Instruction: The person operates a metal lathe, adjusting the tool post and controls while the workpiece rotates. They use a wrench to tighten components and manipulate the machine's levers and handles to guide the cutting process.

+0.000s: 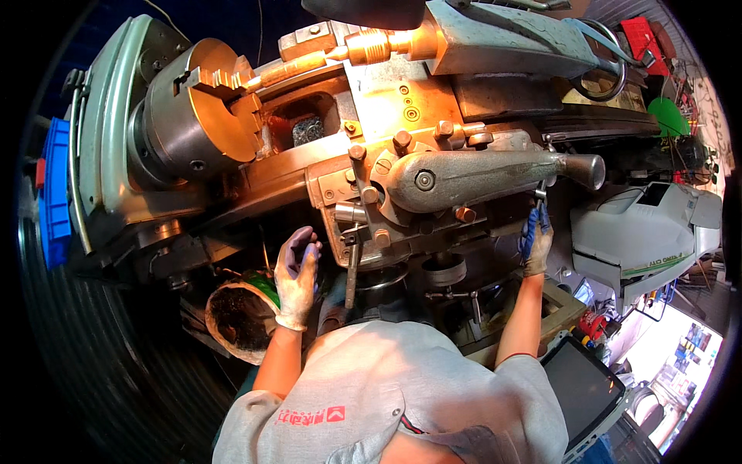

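I stand at a metal lathe. My left hand (297, 271), in a pale, stained work glove, hangs half-curled and empty left of a vertical steel handle (351, 274) below the tool post. My right hand (537, 236), gloved with blue fingers, grips a small steel handle (541, 193) under the big cast lever (456, 176) on the carriage. Behind them a pale, slender workpiece (294, 68) runs from the three-jaw chuck (178, 120) to the tailstock centre (371, 46).
A rusty bucket (232, 325) sits below left, a blue bin (56, 193) at far left. The tailstock (510, 42) fills the upper right. A pale machine housing (645, 232) stands at right, with a dark screen (580, 387) below it.
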Available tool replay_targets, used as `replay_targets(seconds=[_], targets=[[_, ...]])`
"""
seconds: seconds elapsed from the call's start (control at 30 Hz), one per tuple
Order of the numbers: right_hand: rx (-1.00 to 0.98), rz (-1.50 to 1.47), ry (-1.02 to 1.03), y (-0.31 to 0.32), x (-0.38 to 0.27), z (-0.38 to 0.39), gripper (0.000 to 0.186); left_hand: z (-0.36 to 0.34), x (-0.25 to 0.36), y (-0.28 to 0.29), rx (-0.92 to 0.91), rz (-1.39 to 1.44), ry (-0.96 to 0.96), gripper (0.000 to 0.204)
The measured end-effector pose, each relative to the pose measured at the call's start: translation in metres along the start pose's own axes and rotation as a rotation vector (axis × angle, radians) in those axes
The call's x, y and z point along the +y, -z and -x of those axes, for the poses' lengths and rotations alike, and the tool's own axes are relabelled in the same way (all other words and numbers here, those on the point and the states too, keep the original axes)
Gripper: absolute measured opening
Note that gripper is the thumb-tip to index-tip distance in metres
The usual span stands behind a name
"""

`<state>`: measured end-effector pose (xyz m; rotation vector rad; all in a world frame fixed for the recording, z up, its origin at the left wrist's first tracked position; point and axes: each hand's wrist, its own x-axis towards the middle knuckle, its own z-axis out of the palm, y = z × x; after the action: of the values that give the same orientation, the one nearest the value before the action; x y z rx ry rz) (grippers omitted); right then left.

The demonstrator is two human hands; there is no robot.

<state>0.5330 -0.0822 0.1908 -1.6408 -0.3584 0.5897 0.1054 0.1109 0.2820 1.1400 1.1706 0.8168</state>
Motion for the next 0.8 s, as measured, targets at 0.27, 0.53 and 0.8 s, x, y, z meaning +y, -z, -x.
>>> replay_targets(seconds=[0.27, 0.53, 0.8], targets=[[0.132, 0.055, 0.255, 0.047, -0.008, 0.036, 0.036, -0.014, 0.016, 0.000, -0.008, -0.012, -0.070, 0.036], [0.030, 0.075, 0.470, 0.030, -0.216, 0.127, 0.036, -0.059, 0.108, -0.016, -0.157, -0.093, -0.515, 0.034], [-0.077, 0.054, 0.273, -0.102, -0.310, 0.132, 0.042, -0.079, 0.269, -0.064, -0.470, -0.219, -1.556, 0.046]])
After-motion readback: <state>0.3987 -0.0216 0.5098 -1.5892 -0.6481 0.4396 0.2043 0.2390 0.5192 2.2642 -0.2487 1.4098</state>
